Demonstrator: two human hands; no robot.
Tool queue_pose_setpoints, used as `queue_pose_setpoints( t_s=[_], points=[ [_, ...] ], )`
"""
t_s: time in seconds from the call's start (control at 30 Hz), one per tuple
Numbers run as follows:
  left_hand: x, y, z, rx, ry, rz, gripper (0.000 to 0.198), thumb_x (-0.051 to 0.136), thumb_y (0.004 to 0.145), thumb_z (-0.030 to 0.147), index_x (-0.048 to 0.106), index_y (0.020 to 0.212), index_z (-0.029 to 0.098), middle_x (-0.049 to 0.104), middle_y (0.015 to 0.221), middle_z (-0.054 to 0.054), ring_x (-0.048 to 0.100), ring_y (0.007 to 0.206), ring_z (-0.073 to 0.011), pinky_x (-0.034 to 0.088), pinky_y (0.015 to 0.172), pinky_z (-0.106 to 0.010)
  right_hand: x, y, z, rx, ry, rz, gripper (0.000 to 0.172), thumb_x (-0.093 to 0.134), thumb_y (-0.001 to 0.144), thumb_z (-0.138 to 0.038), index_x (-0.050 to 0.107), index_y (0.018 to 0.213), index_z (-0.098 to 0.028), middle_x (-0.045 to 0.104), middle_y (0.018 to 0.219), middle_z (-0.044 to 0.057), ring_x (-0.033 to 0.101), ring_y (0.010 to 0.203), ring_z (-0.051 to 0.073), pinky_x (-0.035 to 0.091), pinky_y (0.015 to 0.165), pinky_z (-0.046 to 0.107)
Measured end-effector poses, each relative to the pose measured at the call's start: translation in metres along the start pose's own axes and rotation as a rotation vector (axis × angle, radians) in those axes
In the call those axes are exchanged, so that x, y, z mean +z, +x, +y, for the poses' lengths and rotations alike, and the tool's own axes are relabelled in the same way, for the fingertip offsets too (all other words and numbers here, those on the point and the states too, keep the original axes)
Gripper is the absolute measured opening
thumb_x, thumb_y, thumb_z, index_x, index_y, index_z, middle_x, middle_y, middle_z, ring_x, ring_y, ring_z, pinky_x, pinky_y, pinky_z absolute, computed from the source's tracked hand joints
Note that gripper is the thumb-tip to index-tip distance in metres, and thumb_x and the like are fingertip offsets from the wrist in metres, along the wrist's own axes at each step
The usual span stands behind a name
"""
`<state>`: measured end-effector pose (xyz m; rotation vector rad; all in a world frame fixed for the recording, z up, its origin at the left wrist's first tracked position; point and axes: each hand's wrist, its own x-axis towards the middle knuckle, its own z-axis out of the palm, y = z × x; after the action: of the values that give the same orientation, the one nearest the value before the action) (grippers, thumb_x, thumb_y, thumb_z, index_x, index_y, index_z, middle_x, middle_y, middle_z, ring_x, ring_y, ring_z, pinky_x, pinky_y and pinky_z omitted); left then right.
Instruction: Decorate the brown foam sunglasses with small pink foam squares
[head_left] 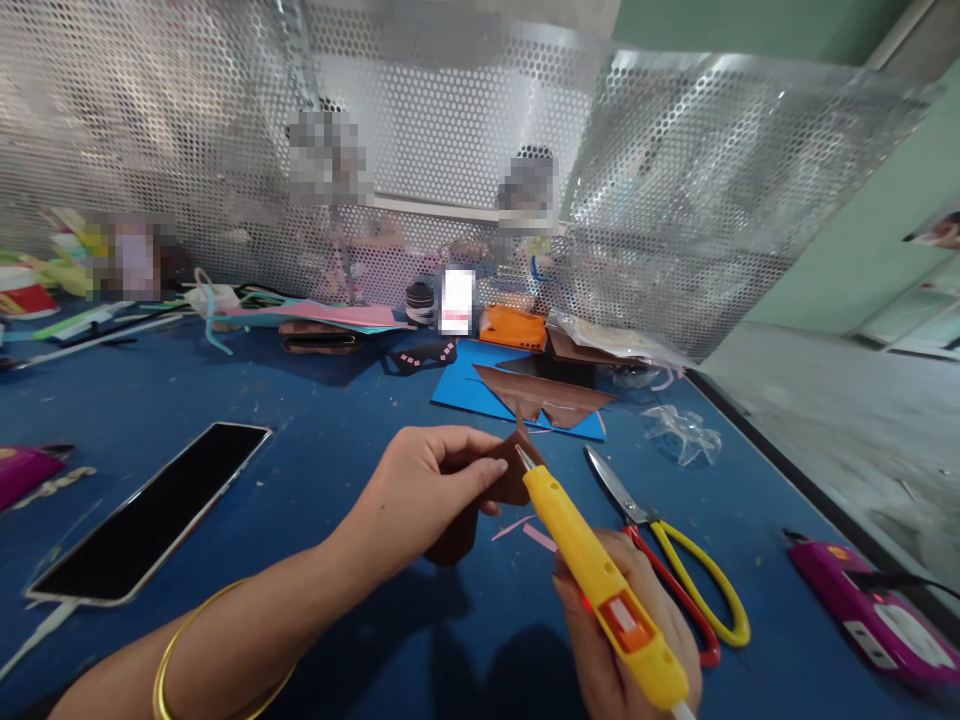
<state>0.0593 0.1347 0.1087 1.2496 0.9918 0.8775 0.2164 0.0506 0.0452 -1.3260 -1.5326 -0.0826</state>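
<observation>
My left hand (435,480) pinches a piece of brown sheet material (511,482) between thumb and fingers; part of the sheet hangs below the palm. In my right hand (630,620) is a yellow hot glue gun (585,550), its metal tip at the upper edge of the brown piece. Whether the tip touches the piece I cannot tell. Scissors (652,535) with one red and one yellow handle lie partly open beside my right hand. Thin pink strips (536,537) rest on the table between my hands.
A phone (157,515) with a cable lies on the blue table (322,420). Purple power strip (874,610) at right. Behind my hands are a blue sheet (465,385), cut brown material (547,395) and clear plastic (684,435). A perforated metal screen (450,130) closes off the back.
</observation>
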Motion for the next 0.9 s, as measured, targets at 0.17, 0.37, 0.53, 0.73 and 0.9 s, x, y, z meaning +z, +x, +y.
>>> queue_pose_setpoints(
  t_s=[0.17, 0.37, 0.53, 0.73, 0.9],
  points=[
    [-0.0011, 0.0008, -0.0031, 0.006, -0.011, -0.011, 0.017, 0.067, 0.082, 0.022, 0.077, 0.094, 0.016, 0.080, 0.083, -0.004, 0.076, 0.082, -0.0194, 0.057, 0.066, -0.022, 0.0002, 0.0005, -0.0011, 0.001, 0.000, -0.002, 0.022, 0.050, 0.097, -0.039, 0.058, 0.091, -0.020, 0.063, 0.077, 0.004, 0.060, 0.066, 0.017, 0.048, 0.059, 0.028],
    [-0.0007, 0.0011, -0.0018, 0.008, -0.006, -0.016, 0.015, 0.067, 0.083, 0.021, 0.077, 0.093, 0.016, 0.080, 0.083, -0.004, 0.076, 0.082, -0.0184, 0.056, 0.066, -0.021, -0.0012, -0.0011, 0.0021, 0.018, 0.024, -0.022, 0.019, 0.051, 0.097, -0.038, 0.059, 0.092, -0.021, 0.064, 0.080, 0.004, 0.062, 0.068, 0.017, 0.048, 0.059, 0.027],
    [-0.0012, 0.0011, -0.0015, 0.011, -0.011, -0.016, 0.018, 0.066, 0.084, 0.019, 0.077, 0.098, 0.017, 0.080, 0.083, -0.004, 0.075, 0.081, -0.0174, 0.056, 0.065, -0.020, -0.0012, -0.0011, 0.0037, -0.004, 0.026, -0.027, 0.020, 0.051, 0.097, -0.038, 0.058, 0.091, -0.020, 0.063, 0.079, 0.003, 0.062, 0.067, 0.016, 0.048, 0.058, 0.026],
    [-0.0018, 0.0010, -0.0037, 0.013, -0.008, -0.022, 0.018, 0.066, 0.084, 0.019, 0.077, 0.097, 0.018, 0.080, 0.084, -0.004, 0.075, 0.081, -0.0168, 0.056, 0.065, -0.019, -0.0006, 0.0003, 0.0054, -0.032, -0.009, -0.018, 0.021, 0.050, 0.097, -0.040, 0.058, 0.091, -0.021, 0.063, 0.078, 0.003, 0.061, 0.065, 0.016, 0.047, 0.055, 0.026],
    [-0.0011, 0.0006, -0.0031, 0.016, -0.001, -0.010, 0.015, 0.066, 0.084, 0.019, 0.077, 0.093, 0.017, 0.080, 0.082, -0.004, 0.075, 0.080, -0.0169, 0.055, 0.064, -0.019, -0.0006, -0.0003, 0.0063, -0.038, -0.017, -0.012, 0.020, 0.050, 0.097, -0.039, 0.058, 0.092, -0.021, 0.063, 0.077, 0.003, 0.062, 0.065, 0.016, 0.047, 0.055, 0.026]
  ],
)
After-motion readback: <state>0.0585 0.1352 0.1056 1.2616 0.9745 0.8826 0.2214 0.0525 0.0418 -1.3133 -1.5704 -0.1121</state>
